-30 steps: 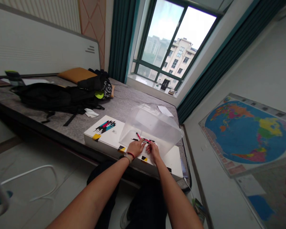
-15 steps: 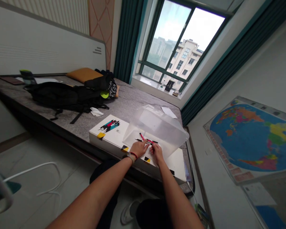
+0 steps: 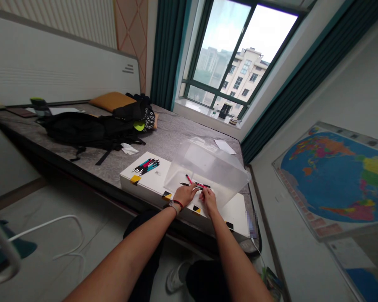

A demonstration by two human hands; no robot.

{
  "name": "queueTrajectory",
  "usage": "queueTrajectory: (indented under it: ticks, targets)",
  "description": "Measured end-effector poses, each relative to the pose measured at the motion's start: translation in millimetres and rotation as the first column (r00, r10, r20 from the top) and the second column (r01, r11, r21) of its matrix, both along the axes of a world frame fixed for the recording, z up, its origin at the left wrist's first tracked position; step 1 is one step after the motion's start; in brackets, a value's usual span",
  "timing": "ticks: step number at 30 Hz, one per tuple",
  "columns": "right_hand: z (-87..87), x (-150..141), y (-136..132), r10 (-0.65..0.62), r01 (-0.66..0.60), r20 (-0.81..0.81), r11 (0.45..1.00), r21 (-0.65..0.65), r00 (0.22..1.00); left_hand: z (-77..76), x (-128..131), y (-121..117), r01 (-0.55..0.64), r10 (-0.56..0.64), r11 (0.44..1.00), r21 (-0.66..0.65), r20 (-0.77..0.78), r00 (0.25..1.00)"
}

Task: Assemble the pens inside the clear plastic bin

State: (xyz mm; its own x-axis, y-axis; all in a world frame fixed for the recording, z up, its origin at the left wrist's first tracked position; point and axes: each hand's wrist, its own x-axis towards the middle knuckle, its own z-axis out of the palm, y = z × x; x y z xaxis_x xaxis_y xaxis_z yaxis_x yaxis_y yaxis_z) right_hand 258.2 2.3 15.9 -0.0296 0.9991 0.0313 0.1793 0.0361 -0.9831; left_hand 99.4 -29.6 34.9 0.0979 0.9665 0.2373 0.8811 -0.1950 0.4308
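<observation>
Both hands, left hand [image 3: 185, 194] and right hand [image 3: 208, 196], stay pinched on the red pen [image 3: 198, 185] by the clear bin [image 3: 208, 167] (only my view shifted), so sorting hasn't advanced.

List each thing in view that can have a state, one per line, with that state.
clear plastic bin: tipped on its side, mouth toward the person.
red pens: lying at the bin's mouth, by both hands.
left hand: fingers on the pens.
right hand: fingertips on a pen.
pen bundle: lying loose on the white board.
black backpack: lying flat.
</observation>
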Motion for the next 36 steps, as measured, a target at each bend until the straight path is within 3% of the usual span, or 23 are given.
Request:
queueTrajectory:
  ticks: [4, 10, 22, 36]
  targets:
    - [0.7, -0.7, 0.0, -0.006, 0.001, -0.096, 0.999, -0.047, 0.995, -1.1, 0.0, 0.0, -0.01, 0.011, 1.0, -0.016, 0.019, 1.0]
    - [-3.0, 0.0, 3.4, 0.054, -0.054, 0.008, 0.998, -0.037, 0.998, -3.5, -0.1, 1.0, 0.006, -0.006, 1.0, -0.006, 0.018, 1.0]
    - [-0.6, 0.3, 1.2, 0.038, -0.04, -0.058, 0.998, -0.041, 0.998, -3.3, 1.4, 0.1, -0.003, 0.003, 1.0, 0.023, -0.013, 1.0]
    - [-3.5, 0.6, 3.3, 0.015, -0.018, -0.093, 1.0, -0.024, 0.996, 1.1, 5.1, -0.5, -0.036, 0.036, 0.999, -0.034, -0.028, 0.999]
